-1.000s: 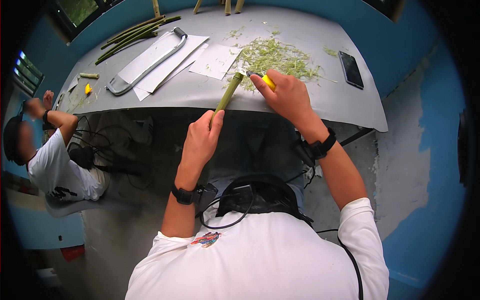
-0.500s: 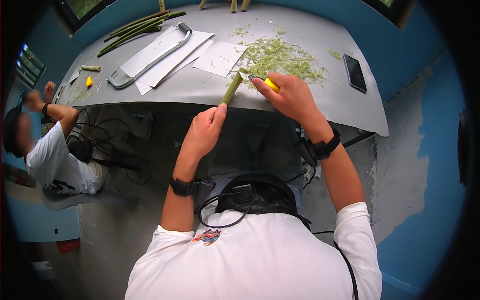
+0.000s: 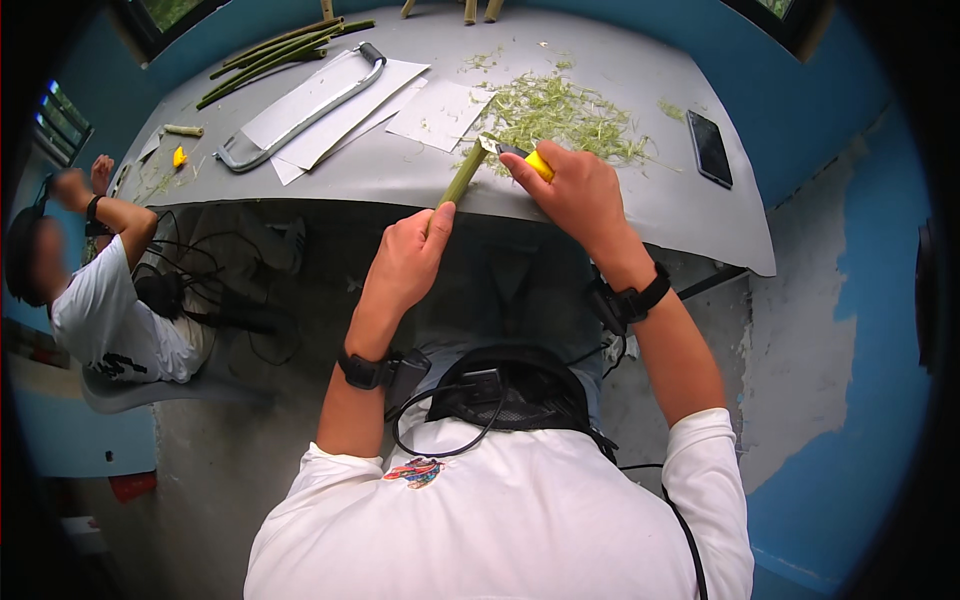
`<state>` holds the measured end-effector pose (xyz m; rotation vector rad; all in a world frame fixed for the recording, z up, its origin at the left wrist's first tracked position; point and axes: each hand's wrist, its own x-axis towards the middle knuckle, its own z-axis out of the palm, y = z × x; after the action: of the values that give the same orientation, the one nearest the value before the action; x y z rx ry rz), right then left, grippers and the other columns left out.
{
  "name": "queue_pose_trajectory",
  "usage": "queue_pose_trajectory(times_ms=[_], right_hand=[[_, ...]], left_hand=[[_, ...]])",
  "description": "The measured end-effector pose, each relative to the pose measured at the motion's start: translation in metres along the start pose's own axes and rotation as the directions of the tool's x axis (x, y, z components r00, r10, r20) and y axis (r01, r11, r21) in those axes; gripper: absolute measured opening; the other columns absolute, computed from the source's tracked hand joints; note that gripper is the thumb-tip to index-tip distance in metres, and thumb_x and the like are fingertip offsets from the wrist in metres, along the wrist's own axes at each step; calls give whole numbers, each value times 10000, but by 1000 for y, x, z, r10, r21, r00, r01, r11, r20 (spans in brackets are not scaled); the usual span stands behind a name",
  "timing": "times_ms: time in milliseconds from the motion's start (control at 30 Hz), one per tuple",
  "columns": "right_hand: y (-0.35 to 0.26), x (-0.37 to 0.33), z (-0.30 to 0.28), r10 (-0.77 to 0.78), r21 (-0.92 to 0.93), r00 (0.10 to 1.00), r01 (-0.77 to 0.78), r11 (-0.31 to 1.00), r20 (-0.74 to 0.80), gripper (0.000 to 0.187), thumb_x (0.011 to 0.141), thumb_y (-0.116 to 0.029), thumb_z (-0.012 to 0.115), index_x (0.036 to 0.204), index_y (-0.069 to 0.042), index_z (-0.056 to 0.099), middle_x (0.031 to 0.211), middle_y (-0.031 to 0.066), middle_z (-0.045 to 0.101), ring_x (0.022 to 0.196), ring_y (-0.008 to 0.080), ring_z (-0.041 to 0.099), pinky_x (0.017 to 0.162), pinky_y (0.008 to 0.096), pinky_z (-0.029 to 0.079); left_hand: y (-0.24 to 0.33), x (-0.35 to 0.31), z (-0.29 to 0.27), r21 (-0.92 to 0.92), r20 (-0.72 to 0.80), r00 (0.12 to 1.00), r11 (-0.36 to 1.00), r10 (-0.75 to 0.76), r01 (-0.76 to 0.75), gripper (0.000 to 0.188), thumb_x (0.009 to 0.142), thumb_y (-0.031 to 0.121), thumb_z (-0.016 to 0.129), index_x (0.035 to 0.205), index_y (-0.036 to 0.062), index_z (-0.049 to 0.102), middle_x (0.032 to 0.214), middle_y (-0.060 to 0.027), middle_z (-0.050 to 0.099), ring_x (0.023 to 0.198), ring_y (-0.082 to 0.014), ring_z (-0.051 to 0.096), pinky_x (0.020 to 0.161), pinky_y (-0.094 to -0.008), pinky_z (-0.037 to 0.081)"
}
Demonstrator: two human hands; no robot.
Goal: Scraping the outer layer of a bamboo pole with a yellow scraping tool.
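Observation:
A green bamboo stick (image 3: pixel 462 180) slants up and away over the near edge of the table, its lower end gripped by my left hand (image 3: pixel 403 262). My right hand (image 3: pixel 582 195) is wrapped round the yellow handle of a utility knife (image 3: pixel 541 165). The knife's blade lies at the far end of the bamboo, where a pale cut patch shows. Just beyond both hands, thin green shavings (image 3: pixel 555 110) are heaped on the grey tabletop (image 3: pixel 610 60).
A hacksaw (image 3: pixel 300 115) rests on white paper sheets (image 3: pixel 345 125). Several bamboo stalks (image 3: pixel 268 65) lie behind it. On the right is a phone (image 3: pixel 709 147). Far left sit a short bamboo piece (image 3: pixel 184 130), a yellow object (image 3: pixel 179 157) and another person (image 3: pixel 120 300).
The knife and my right hand have shifted slightly left, its blade staying at the bamboo's far end. My left hand keeps its grip, nearly still.

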<state>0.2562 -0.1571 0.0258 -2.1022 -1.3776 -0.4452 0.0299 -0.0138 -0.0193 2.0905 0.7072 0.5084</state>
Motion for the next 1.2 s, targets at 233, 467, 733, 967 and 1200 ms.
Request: queue_pose_trajectory(times_ms=[233,467,733,967,1200], right_hand=[[5,3,1,94,-84,995,-97,992,-32,649,1088,-662,671,813,-74,665,641,175,686,600,406,726,547,499,565],[1,2,-4,117,-4,993,-116,993,6,668,1098,-669,645,818,-63,668,651,186,684,626,430,716,582,538,553],[0,4,-14,54,157,986,-79,984,157,681,1073,-659,688,758,-55,677,641,195,666,624,450,686,587,537,534],[0,5,-16,62,163,979,-95,982,194,678,1067,-660,696,764,-54,689,647,203,669,639,456,692,601,540,540],[1,7,-15,42,159,979,-75,984,201,690,1077,-661,686,766,-44,683,650,202,655,633,440,673,606,529,521]], left_hand=[[1,1,-1,-79,47,998,996,-40,44,651,1208,557,539,834,25,560,671,-4,483,637,-120,463,598,-345,408],[-10,-11,-6,-69,18,1000,998,-1,2,653,1219,535,501,916,-37,589,703,-176,532,651,-341,481,660,-470,482],[8,-21,-1,73,-123,992,997,15,-6,625,1244,506,452,936,-21,587,724,-146,507,671,-295,523,681,-453,478],[5,-13,0,-17,-28,999,1000,26,-26,580,1232,503,511,938,5,553,718,-86,489,651,-187,525,631,-395,459],[-14,-2,-3,-257,116,993,966,10,20,569,1230,522,511,914,49,543,725,-7,518,663,-114,497,591,-331,439]])
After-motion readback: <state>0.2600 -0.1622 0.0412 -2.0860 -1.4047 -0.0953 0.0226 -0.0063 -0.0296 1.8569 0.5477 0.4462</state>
